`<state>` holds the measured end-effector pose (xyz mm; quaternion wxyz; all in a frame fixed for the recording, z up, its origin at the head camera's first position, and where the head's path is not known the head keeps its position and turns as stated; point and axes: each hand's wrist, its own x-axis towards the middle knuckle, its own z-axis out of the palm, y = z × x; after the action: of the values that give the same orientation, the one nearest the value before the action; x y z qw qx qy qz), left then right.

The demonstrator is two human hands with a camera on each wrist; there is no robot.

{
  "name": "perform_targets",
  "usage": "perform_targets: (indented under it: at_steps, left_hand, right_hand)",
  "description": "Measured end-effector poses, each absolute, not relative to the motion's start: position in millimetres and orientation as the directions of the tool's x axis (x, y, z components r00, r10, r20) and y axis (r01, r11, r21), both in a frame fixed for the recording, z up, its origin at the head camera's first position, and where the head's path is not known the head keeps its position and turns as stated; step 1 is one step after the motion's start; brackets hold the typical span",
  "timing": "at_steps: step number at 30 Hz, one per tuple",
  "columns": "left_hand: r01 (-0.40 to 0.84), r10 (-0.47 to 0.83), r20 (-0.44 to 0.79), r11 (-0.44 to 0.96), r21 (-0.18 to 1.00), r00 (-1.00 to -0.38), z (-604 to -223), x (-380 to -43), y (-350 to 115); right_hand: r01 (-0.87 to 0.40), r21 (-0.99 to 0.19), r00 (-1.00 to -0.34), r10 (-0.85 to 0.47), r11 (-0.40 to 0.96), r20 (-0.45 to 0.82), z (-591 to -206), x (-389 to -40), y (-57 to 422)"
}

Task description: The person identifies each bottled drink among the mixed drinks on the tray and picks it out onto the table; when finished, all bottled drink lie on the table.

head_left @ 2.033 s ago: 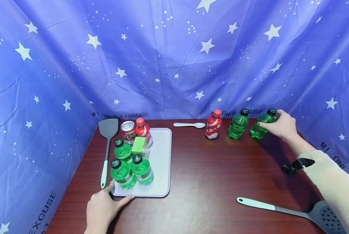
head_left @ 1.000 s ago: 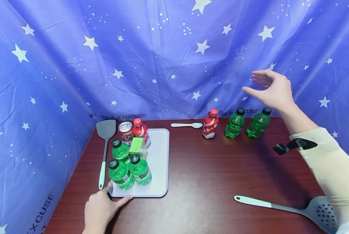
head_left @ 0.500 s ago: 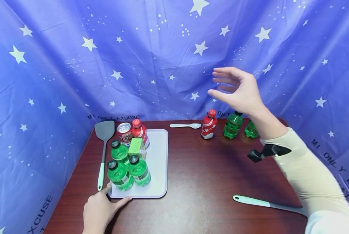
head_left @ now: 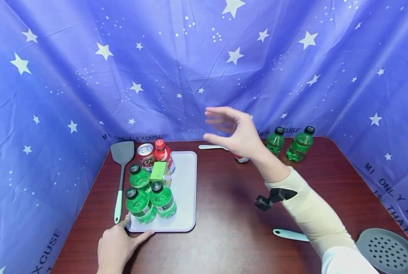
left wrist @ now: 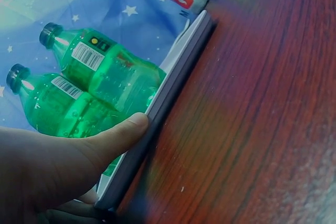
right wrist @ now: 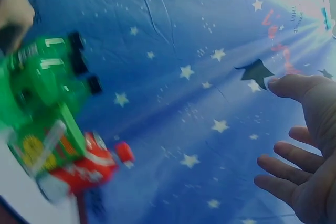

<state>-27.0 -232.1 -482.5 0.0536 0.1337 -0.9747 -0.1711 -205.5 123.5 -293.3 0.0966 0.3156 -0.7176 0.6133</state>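
Note:
My left hand [head_left: 116, 243] grips the near left corner of a white tray [head_left: 186, 190]; in the left wrist view the thumb [left wrist: 123, 132] presses its rim. On the tray stand several things: green soda bottles with black caps, one a front bottle [head_left: 164, 201], a green drink carton [head_left: 160, 172], a red bottle [head_left: 162, 153] and a soda can [head_left: 146, 154]. My right hand [head_left: 238, 133] hangs in the air over the table's far middle, fingers spread and holding nothing. It hides most of another red bottle [head_left: 242, 159] and part of a white spoon [head_left: 212, 147].
Two green soda bottles, the right one [head_left: 300, 144] and its neighbour [head_left: 275, 141], stand at the far right. A grey turner [head_left: 123, 152] lies left of the tray. A slotted turner [head_left: 388, 249] lies near right, partly under my forearm. Starry blue cloth [head_left: 190, 76] surrounds the table.
My right hand has let go of the rightmost green bottle, risen, then swept left and lowered somewhat past the standing red bottle. The left hand keeps its place at the tray corner.

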Motion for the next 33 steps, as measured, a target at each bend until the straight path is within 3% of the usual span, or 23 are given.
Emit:
perform_targets:
  at_steps: [11,33]
  left_hand:
    - [-0.239,-0.28,0.068,0.904,0.354,-0.958,-481,-27,-230]
    - [-0.225,-0.267,0.083,0.914,0.336,-0.96,-480,-29,-231]
  right_hand:
    - [-0.565,-0.824,-0.751,-0.446,0.051,0.487,-347,-188,76]
    - [-0.583,-0.796,-0.696,-0.605,0.163,0.387,-413,-167,25]
